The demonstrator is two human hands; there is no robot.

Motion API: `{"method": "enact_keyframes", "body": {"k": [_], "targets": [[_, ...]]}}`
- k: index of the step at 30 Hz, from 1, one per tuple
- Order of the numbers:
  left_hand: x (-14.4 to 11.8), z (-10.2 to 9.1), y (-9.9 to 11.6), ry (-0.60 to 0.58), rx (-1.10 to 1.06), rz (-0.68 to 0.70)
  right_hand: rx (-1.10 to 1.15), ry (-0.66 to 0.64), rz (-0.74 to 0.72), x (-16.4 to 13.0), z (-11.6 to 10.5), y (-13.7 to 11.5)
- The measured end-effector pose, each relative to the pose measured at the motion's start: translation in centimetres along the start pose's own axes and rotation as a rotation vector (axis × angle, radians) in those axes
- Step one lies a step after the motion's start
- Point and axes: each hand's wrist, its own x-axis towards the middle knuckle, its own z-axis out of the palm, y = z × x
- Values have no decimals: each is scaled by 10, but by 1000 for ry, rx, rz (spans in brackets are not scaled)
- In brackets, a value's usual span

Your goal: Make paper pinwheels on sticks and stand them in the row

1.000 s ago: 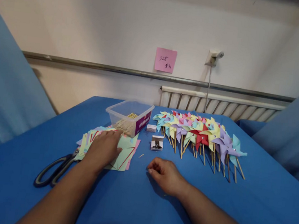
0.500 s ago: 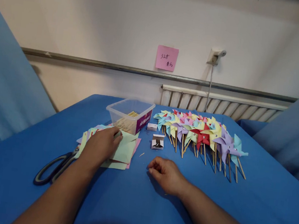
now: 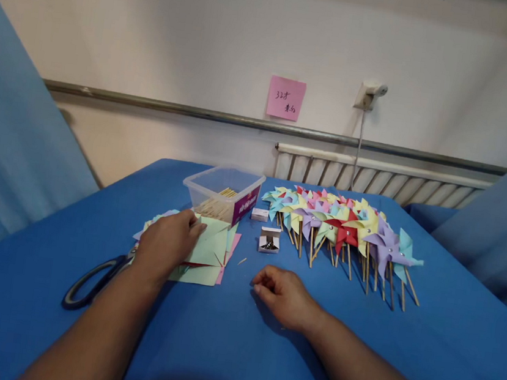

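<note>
My left hand (image 3: 168, 242) is closed at the edge of a light green paper sheet (image 3: 209, 240) on top of a stack. Slits run in from the sheet's corners, and its near edge stands lifted off the red and green papers below. Under it, pink and other green sheets (image 3: 197, 275) stick out. My right hand (image 3: 284, 295) rests on the blue cloth with its fingers curled in, nothing visible in them. Scissors (image 3: 92, 281) lie left of the stack, partly hidden by my left forearm. Past my right hand stands a small open box (image 3: 269, 241) of shiny metal pins.
A clear plastic tub (image 3: 193, 192) of wooden sticks stands behind the papers. Beside it is a small white box (image 3: 259, 215). Many finished paper pinwheels (image 3: 345, 232) on sticks lie at the right back. A pink note (image 3: 285, 98) hangs on the wall above a metal rail (image 3: 198, 111).
The top green sheet has lifted and turned slightly under my left hand, so red paper shows beneath. My right hand has stayed in place; the view has shifted a little.
</note>
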Motion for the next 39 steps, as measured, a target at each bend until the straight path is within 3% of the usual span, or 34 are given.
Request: {"method": "enact_keyframes", "body": {"k": [7, 13, 17, 21, 24, 28, 34, 37, 39], "targets": [[-2, -3, 0, 38, -8, 13, 11, -5, 6, 0, 1, 0], [-1, 0, -2, 283, -117, 149, 27, -14, 7, -1, 0, 0], [-6, -2, 3, 361, -389, 27, 171, 33, 51, 2, 7, 5], [-15, 0, 20, 221, -878, -82, 525, 146, 131, 7, 10, 6], [-21, 8, 37, -11, -1173, -76, 755, 156, 146, 8, 4, -1], [-28, 21, 54, -329, -1366, -55, 1006, 126, 173, 6, -3, -12], [-32, 31, 62, -432, -1429, 29, 1155, 150, 184, 8, -1, -9], [-34, 32, 63, -441, -1434, -1, 1158, 187, 192, 10, 0, -6], [-36, 33, 64, -514, -1487, -30, 1155, 212, 196, 10, -1, -5]]}}
